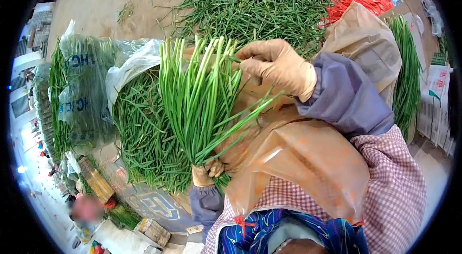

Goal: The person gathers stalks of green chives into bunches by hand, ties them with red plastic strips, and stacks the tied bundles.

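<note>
A bunch of long green stalks (197, 105) stands fanned out in front of me, pale cut ends up. Low on it, my left hand (207, 172), in a tan glove, is closed round the narrow gathered part. At the upper right of the bunch, my right hand (279, 64), also gloved, has thumb and forefinger pinched on a thin green stalk at the bunch's edge. Behind and left of the bunch lies a pile of loose green stalks (144, 129), partly under clear plastic.
A large heap of greens (260, 4) lies ahead. Red ties (358, 1) are at the upper right, beside brown plastic (363, 42) and more long greens (406, 71). Bagged greens (86, 90) stand at the left. A brown plastic apron (308, 158) covers my lap.
</note>
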`<state>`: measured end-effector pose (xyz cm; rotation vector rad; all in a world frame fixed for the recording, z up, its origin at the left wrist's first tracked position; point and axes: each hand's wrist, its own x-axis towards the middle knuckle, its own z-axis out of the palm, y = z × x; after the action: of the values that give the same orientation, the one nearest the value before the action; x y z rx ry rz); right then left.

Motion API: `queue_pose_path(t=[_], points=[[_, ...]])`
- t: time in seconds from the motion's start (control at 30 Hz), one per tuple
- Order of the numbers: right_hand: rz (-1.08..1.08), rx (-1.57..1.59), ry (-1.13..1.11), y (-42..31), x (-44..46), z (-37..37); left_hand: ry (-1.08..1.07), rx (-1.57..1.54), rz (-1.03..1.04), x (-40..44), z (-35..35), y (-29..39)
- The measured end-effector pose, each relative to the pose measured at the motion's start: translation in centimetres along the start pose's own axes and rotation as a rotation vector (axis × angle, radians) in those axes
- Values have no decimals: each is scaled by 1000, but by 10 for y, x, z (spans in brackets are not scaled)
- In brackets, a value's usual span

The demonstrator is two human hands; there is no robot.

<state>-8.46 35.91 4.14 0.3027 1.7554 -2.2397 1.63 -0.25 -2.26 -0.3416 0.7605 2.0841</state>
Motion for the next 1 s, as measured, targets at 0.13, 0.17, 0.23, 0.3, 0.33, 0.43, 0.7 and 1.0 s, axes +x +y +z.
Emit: queue_pose_path(t=[0.13,0.17,0.23,0.3,0.33,0.43,0.7,1.0], points=[[171,-105,-52,4,3,19,78,71,-16,-2,6,0],[208,-41,-63,8,6,23,67,87,-25,-1,2,-1],[319,-57,-75,5,11,21,21,99,0,2,5,0],[366,-85,-65,3,13,23,163,86,-17,-2,12,-1],[357,-104,-46,1,13,25,179,135,-7,-4,12,0],[222,-267,4,3,17,28,213,286,22,0,21,5],[-32,121,173,1,22,-47,284,150,92,-2,23,0],[252,-123,-103,-40,30,8,240,263,108,0,17,2]])
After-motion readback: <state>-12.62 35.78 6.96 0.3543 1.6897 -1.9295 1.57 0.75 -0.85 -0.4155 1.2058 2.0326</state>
